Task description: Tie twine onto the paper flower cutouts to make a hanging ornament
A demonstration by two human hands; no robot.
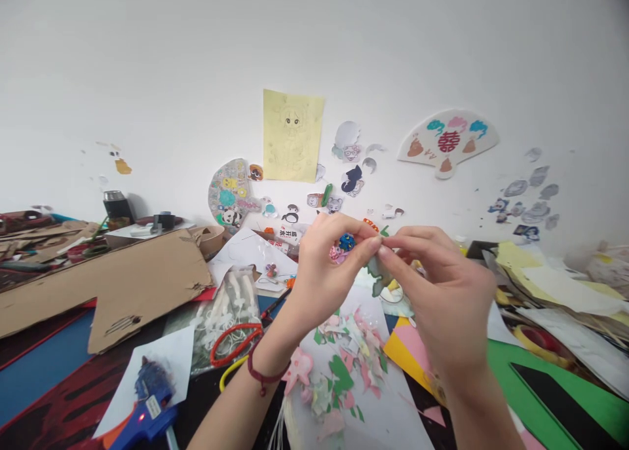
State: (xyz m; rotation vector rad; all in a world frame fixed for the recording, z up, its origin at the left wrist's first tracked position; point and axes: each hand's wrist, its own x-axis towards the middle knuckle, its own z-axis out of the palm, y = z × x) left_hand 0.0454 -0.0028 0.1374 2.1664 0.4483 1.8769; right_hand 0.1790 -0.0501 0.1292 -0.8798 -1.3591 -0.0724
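Observation:
Both my hands are raised in front of me, fingertips almost meeting. My left hand (327,263) pinches the upper edge of a small green-edged paper cutout (377,285). From the other side, my right hand (439,289) pinches the same cutout, its thumb and forefinger close to my left thumb. My fingers partly cover the cutout, so its full shape is hidden. Below the hands lies a white sheet (393,424) strewn with green, pink and white paper scraps (339,375). A pink cutout (298,370) rests beside my left wrist.
At the lower left, a blue glue gun (150,422) with a lit red light lies by white paper. Cardboard (147,286) spreads behind it, near a bag of white cords (230,306). A dark flat slab (565,404) lies on green paper (511,365) at right.

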